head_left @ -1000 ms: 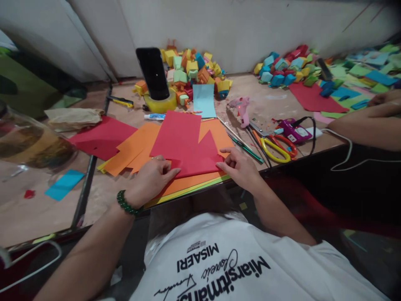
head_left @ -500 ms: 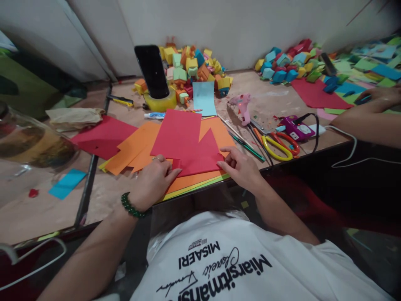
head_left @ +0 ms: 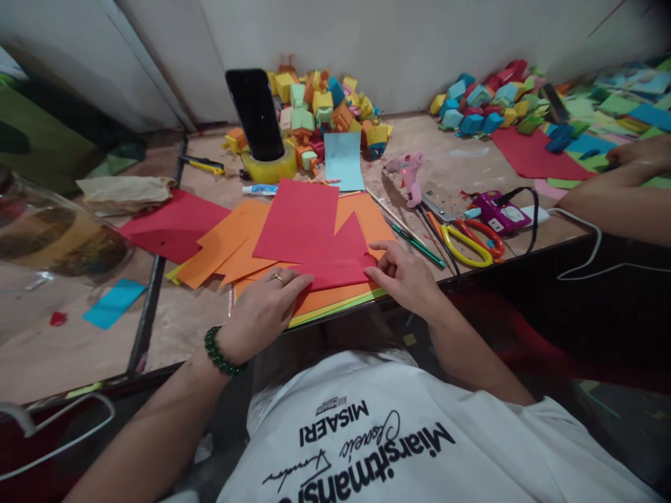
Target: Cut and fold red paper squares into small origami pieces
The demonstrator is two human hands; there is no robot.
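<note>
A folded red paper (head_left: 338, 269) lies across a stack of orange, yellow and green sheets (head_left: 335, 300) at the table's near edge. My left hand (head_left: 270, 304) presses its left end with thumb and fingers together. At the right end, my right hand (head_left: 401, 276) pinches the paper between thumb and curled fingers. Just beyond sits a flat red sheet (head_left: 296, 220), overlapping the folded one; where one ends and the other begins is hard to tell. Orange pieces (head_left: 210, 255) fan out on the left.
A phone (head_left: 255, 115) leans in a tape roll (head_left: 270, 166) before a heap of paper boxes (head_left: 309, 105). On the right are a pink glue gun (head_left: 412, 178), scissors (head_left: 466, 244) and a purple power adapter (head_left: 500, 212). Another person's arm (head_left: 613, 202) reaches in. A jar (head_left: 57, 241) stands left.
My left hand has slid right along the near edge of the red paper, covering its left end. My right hand stays at the right end. The view has shifted slightly.
</note>
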